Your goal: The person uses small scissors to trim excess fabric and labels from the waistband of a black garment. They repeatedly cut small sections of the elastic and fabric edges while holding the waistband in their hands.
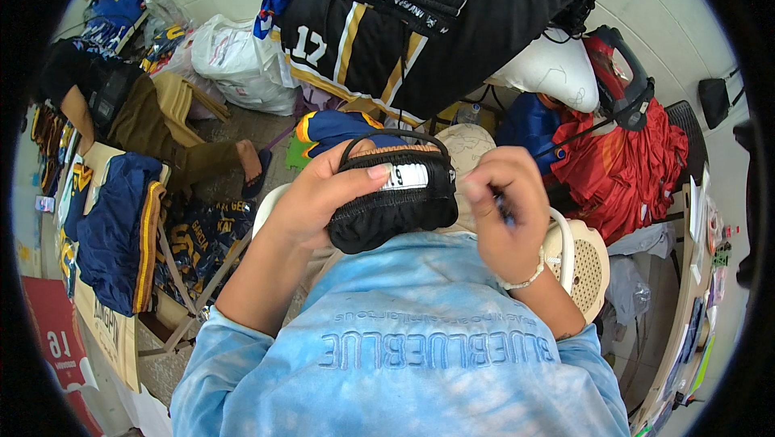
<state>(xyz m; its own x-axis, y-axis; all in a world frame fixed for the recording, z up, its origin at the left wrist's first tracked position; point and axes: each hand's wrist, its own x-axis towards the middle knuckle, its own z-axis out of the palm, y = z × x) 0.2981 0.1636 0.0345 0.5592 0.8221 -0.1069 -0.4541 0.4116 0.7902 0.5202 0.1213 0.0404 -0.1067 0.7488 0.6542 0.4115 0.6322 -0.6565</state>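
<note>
In front of my chest, my left hand (319, 195) grips a bunched black garment (404, 217) by its gathered elastic waistband. The thumb presses beside a white label (410, 176) on the band. A black drawcord (395, 135) loops up over the top of the garment. Just right of it and apart from it, my right hand (513, 207) is raised with curled fingers, slightly blurred. Something small and dark shows between those fingers, too unclear to name.
A heap of black shorts with gold and white stripes (355, 41) lies ahead. At right are an iron (630, 81) and red garments (626, 170). Navy shorts (117, 219) drape at left, near another person's leg (218, 161). A white plastic bag (242, 57) stands behind.
</note>
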